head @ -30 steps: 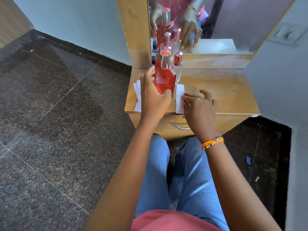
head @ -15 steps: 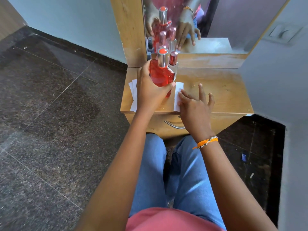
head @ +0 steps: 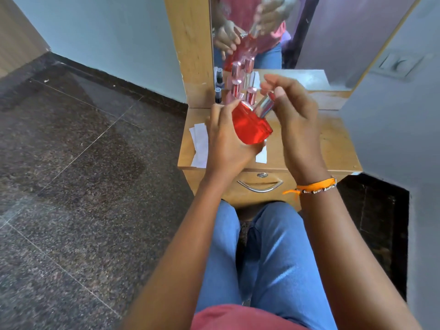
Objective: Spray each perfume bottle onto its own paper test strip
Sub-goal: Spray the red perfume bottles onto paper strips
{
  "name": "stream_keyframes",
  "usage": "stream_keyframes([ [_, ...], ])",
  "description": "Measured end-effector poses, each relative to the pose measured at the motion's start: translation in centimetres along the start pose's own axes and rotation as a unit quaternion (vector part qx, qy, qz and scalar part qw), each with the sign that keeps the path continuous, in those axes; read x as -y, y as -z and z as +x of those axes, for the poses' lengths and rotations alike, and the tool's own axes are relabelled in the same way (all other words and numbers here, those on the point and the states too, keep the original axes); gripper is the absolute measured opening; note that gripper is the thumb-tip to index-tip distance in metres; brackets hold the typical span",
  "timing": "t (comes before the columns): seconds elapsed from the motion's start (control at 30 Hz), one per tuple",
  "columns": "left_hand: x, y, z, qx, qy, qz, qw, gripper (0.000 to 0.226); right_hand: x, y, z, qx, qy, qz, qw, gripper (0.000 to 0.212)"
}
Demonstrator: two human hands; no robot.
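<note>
The silver cap (head: pixel 264 106) is pinched between the thumb and fingertips of the right hand (head: pixel 294 120), just right of centre in the upper half of the frame; the cap is tilted and is seen off the bottle's neck, just beside it. The red bottle (head: pixel 252 127) is gripped in the left hand (head: pixel 225 141), the fingers being wrapped round its lower left side and closed on the glass, and it is held tilted above the table (head: pixel 333 148). An orange band (head: pixel 314 186) is worn on the right wrist.

White paper strips (head: pixel 200 145) are laid on the table's left part, left of the left hand; another strip (head: pixel 261 154) is partly seen below the bottle, near the front edge. Behind the hands, toward the upper centre, several small bottles (head: pixel 250 95) with pink metallic caps are stood against the mirror (head: pixel 309 44), with a dark-capped one (head: pixel 218 95) at their left. The hands and the bottles are reflected in the mirror. A drawer handle (head: pixel 260 186) is seen under the table's front edge, and blue-jeaned knees below it.
</note>
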State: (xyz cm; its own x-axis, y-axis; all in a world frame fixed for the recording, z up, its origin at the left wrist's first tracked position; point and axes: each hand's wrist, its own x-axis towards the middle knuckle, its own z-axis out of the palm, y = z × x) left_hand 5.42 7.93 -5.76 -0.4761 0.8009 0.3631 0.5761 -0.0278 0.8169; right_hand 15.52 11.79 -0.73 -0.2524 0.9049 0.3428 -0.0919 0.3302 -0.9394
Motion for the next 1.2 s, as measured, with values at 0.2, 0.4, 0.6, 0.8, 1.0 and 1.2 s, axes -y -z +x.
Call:
stream_keyframes([
  [0.2, -0.8, 0.3, -0.8, 0.017, -0.043, 0.003, 0.999, 0.081, 2.2, -2.4, 1.1, -0.103, -0.107, 0.191, 0.97, 0.024],
  [0.4, -1.1, 2.0, -1.7, 0.123, -0.037, -0.104, 0.986, 0.081, 3.3, 0.6, 3.2, 0.156, -0.218, 0.308, 0.913, 0.044],
  [0.6, -2.6, 1.4, -1.8, 0.039, -0.024, 0.009, 0.999, 0.088, 2.7, -0.2, 2.5, -0.036, -0.179, 0.193, 0.964, 0.022],
  [0.8, -2.8, 1.9, -2.2, 0.115, -0.041, 0.009, 0.992, 0.09, 2.5, 0.4, 2.6, -0.076, -0.212, 0.263, 0.938, 0.032],
  [1.0, -1.8, 2.5, -3.0, 0.236, 0.094, -0.246, 0.935, 0.07, 2.3, 2.8, 3.7, 0.132, -0.203, 0.461, 0.854, 0.021],
  [1.2, -1.6, 2.6, -2.7, 0.188, 0.112, -0.214, 0.952, 0.064, -2.2, 4.8, 3.2, -0.03, -0.126, 0.058, 0.99, 0.033],
])
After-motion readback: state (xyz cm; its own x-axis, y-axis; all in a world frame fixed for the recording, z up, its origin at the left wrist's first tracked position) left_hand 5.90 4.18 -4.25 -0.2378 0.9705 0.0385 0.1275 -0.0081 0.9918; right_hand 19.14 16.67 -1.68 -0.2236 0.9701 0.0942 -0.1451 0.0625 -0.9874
